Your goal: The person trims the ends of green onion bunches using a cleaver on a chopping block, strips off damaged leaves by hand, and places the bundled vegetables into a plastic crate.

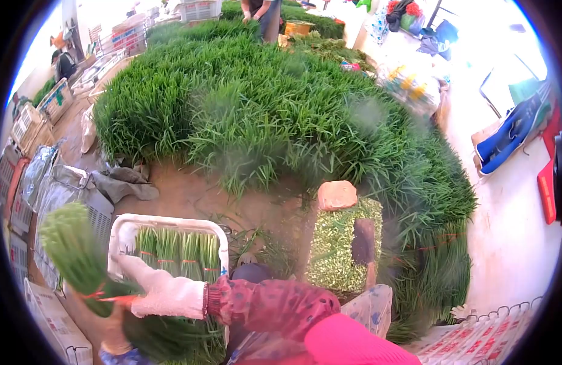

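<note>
A bundle of green chives (74, 255), blurred, is at the lower left with its pale ends up. An orange-red tie (101, 296) goes around it. My left hand (115, 333), below a blue patterned sleeve, is closed around the bundle from underneath, its fingers partly hidden. In a pale glove, my right hand (165, 292) crosses over from the right and grips the tie's end beside the bundle. Behind it, a white crate (171, 219) holds several tied chive bundles (180, 249) in a row. The bundle's leafy tops hang across the crate's near part.
A large mass of loose chives (262, 103) covers the floor ahead. To the right, a cleaver (363, 240) and a reddish block (337, 195) lie on a board covered with chopped stems (329, 249). Crates (43, 322) stand left. Another person's hands (253, 13) are at the back.
</note>
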`<state>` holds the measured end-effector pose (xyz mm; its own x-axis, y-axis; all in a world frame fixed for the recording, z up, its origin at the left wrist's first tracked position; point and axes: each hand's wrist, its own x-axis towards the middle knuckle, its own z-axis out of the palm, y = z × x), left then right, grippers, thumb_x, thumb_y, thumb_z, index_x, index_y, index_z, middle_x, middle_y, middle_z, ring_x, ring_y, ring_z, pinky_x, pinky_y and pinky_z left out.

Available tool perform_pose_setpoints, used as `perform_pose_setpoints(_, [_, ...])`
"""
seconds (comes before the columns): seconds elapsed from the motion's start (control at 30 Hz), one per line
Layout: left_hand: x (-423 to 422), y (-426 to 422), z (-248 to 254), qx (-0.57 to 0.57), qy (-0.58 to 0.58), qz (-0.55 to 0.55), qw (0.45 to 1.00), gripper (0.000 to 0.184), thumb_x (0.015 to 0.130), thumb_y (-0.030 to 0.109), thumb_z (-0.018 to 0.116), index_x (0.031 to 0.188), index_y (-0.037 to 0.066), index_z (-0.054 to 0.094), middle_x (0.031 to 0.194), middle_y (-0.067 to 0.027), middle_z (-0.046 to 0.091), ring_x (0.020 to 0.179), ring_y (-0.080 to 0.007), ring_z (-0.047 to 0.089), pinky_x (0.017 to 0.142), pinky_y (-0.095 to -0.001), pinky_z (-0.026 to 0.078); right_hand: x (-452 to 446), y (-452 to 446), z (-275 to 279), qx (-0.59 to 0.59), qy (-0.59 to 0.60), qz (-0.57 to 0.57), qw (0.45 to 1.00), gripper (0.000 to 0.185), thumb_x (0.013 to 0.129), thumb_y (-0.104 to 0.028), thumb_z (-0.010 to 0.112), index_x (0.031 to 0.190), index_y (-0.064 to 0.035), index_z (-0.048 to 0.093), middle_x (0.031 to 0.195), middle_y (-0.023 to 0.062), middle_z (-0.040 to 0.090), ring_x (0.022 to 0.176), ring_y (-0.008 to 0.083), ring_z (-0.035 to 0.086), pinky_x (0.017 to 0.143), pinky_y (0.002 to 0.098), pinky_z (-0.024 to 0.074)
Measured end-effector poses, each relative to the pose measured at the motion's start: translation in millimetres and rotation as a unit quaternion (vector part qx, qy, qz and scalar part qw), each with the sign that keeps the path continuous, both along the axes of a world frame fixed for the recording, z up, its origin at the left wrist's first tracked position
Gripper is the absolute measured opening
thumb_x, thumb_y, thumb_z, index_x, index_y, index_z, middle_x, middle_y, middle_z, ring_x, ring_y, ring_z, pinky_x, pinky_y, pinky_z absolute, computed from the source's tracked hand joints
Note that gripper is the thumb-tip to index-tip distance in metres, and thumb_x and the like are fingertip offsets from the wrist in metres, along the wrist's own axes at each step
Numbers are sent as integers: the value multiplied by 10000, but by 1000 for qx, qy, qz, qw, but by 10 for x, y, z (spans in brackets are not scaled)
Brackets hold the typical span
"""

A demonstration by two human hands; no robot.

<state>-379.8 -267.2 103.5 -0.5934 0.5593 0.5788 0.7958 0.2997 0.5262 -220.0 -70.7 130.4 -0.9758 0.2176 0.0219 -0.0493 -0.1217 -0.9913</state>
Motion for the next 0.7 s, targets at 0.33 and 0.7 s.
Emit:
perform_pose_setpoints(0.33, [-512,-923,631,-188,150,165,957,1065,659,-83,754,1593,87,272,1526,-178,463,1377,-317,487,1130,-355,401,396,600,-1175,317,-283,217,879,537,852,-257,683,1294,27,575,1105,206,693,1048,336,669,938,391,518])
perform_pose_setpoints(0.7, [-734,-227,-841,-188,43,116,974,1014,590,-8,827,1513,33,410,1474,-166,518,1302,-348,546,1050,-398,474,-1480,442,-1701,581,-134,152,788,193,777,-146,743,916,-26,682,935,172,674,937,337,685,839,436,553])
